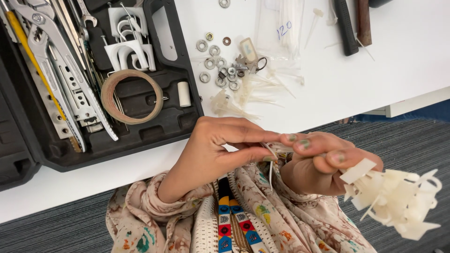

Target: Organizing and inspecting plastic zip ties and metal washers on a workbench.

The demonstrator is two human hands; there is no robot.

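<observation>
1. Your left hand (220, 150) is pinched shut on a thin white cable tie (270, 157), off the tabletop's (328, 89) near edge.
2. Your right hand (323, 161) grips a bunch of white cable ties (393, 199).
3. Washers (218, 65) lie mid-tabletop beside the black tool case (140, 131).

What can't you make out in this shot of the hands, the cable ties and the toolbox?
Head view:
- Tie between the left hand and right hand: mostly hidden by fingers.
- White cable tie bundle: blurred, count unclear.
- Black toolbox: cut off by the left and top edges.
- Washers: too small to sort.
- Dark handles: cut off at the top.
</observation>
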